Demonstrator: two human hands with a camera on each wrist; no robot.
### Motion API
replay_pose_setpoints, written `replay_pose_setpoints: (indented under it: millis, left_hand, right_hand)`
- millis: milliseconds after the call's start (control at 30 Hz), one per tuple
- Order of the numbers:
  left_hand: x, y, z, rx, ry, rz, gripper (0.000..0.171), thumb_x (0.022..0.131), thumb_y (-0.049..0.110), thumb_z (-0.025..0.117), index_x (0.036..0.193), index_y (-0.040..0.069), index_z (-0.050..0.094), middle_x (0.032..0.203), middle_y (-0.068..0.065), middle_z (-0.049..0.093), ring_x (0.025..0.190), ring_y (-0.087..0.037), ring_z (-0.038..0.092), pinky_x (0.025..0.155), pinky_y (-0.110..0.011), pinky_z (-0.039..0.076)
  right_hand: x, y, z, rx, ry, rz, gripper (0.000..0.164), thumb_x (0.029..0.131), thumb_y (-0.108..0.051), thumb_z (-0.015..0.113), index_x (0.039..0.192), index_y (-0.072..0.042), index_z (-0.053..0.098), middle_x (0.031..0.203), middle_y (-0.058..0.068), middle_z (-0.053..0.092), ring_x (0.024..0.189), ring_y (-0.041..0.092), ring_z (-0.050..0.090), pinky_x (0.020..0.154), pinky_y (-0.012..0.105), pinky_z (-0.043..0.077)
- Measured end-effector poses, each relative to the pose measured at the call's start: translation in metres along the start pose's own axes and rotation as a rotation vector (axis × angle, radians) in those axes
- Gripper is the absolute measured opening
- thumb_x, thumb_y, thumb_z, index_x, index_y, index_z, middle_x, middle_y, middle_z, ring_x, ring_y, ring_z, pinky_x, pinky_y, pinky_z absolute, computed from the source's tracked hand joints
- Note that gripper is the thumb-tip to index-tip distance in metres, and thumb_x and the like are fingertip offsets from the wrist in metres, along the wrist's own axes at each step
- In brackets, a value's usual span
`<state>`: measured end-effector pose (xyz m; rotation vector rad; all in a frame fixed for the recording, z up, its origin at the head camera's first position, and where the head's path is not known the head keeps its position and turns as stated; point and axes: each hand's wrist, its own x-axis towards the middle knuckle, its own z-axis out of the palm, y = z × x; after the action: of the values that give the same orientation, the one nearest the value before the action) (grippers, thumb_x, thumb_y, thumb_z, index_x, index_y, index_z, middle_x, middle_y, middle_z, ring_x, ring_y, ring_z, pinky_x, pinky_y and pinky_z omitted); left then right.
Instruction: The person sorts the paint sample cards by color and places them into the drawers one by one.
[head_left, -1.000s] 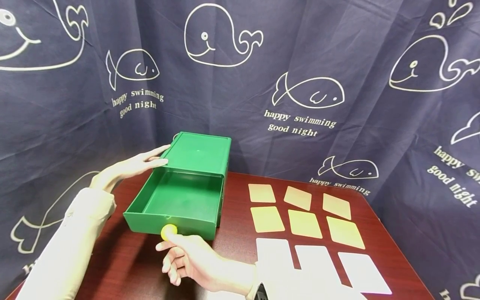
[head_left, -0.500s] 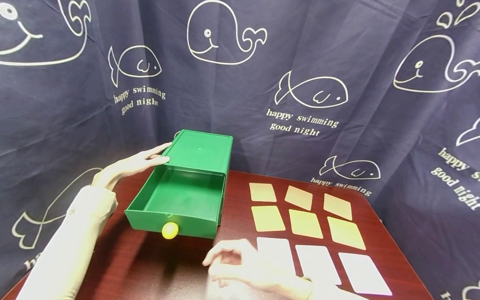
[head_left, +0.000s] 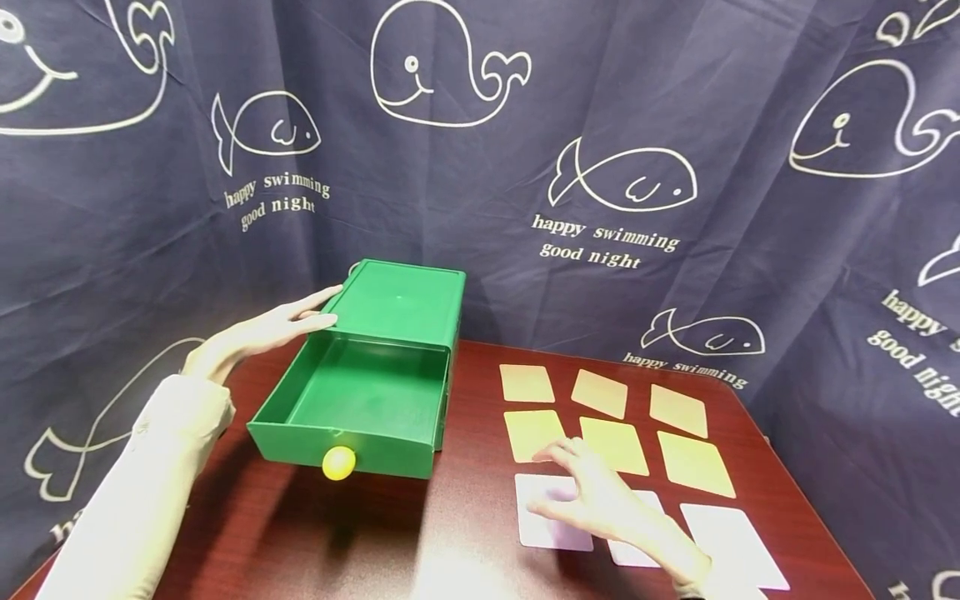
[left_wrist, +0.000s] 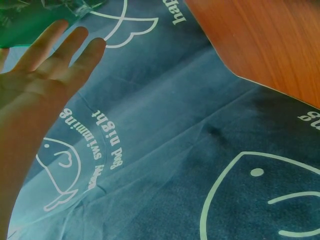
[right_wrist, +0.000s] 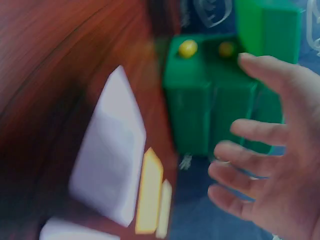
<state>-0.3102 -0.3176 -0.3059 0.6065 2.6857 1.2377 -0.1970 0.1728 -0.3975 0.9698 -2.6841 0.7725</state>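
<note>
A green drawer cabinet stands on the left of the table, its upper drawer pulled well out. Inside, that drawer shows a bare green bottom; a round yellow knob sits on its front. My left hand rests against the cabinet's top left edge, fingers extended. Over the near left white card hovers my right hand, thumb and fingers spread apart with nothing between them. Its wrist partly covers the middle white card. The right wrist view shows this hand with loosely bent fingers.
Right of the cabinet, square cards lie in three rows: pale yellow at the back, brighter yellow in the middle, white in front. A dark blue curtain with whale and fish drawings encloses the reddish-brown table.
My right hand has let go of the yellow knob and moved right, over the white cards. My left hand stays on the cabinet, and the drawer remains pulled out.
</note>
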Motion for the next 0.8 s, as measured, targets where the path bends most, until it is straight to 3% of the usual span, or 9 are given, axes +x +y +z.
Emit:
replay_pose_setpoints:
  millis: [67,133,267,500,800]
  left_hand:
    - [-0.001,0.001,-0.001,0.002,0.006,-0.005,0.065,0.101,0.038,0.047,0.156,0.032,0.012,0.146,-0.013,0.048,0.129,-0.016,0.047,0.109,-0.032,0.034]
    - [-0.002,0.001,-0.001,0.0,0.007,-0.006,0.064,0.101,0.038,0.047,0.156,0.032,0.012,0.146,-0.013,0.047,0.128,-0.014,0.047,0.109,-0.031,0.034]
    - [-0.002,0.001,-0.001,-0.008,-0.001,-0.003,0.064,0.102,0.038,0.047,0.155,0.033,0.012,0.146,-0.012,0.047,0.124,-0.004,0.048,0.107,-0.025,0.035]
    - [-0.002,-0.001,0.0,-0.003,-0.002,0.0,0.064,0.102,0.038,0.047,0.156,0.032,0.012,0.144,-0.012,0.049,0.119,0.004,0.049,0.112,-0.036,0.031]
    - [-0.001,0.0,0.0,-0.019,-0.001,0.0,0.064,0.102,0.038,0.047,0.155,0.033,0.013,0.144,-0.013,0.05,0.118,0.006,0.049,0.113,-0.041,0.029]
  right_hand:
    - [-0.004,0.012,0.004,-0.134,-0.006,-0.044,0.051,0.069,-0.048,0.082,0.109,-0.022,0.066,0.106,-0.008,0.062,0.1,0.012,0.054,0.081,0.035,0.049]
    - [-0.007,0.02,0.007,-0.184,-0.037,-0.074,0.057,0.065,-0.047,0.085,0.11,-0.018,0.065,0.107,-0.005,0.062,0.1,0.015,0.055,0.08,0.036,0.048]
    - [-0.014,0.03,0.012,-0.199,-0.136,-0.066,0.071,0.06,-0.051,0.086,0.117,-0.017,0.062,0.117,0.002,0.062,0.104,0.021,0.054,0.083,0.041,0.045]
    - [-0.019,0.038,0.016,-0.195,-0.291,-0.015,0.087,0.055,-0.051,0.088,0.129,-0.017,0.056,0.133,0.01,0.055,0.12,0.027,0.049,0.096,0.053,0.041]
    - [-0.019,0.04,0.017,-0.227,-0.262,-0.062,0.086,0.054,-0.051,0.089,0.127,-0.017,0.058,0.124,0.002,0.058,0.112,0.02,0.051,0.091,0.044,0.044]
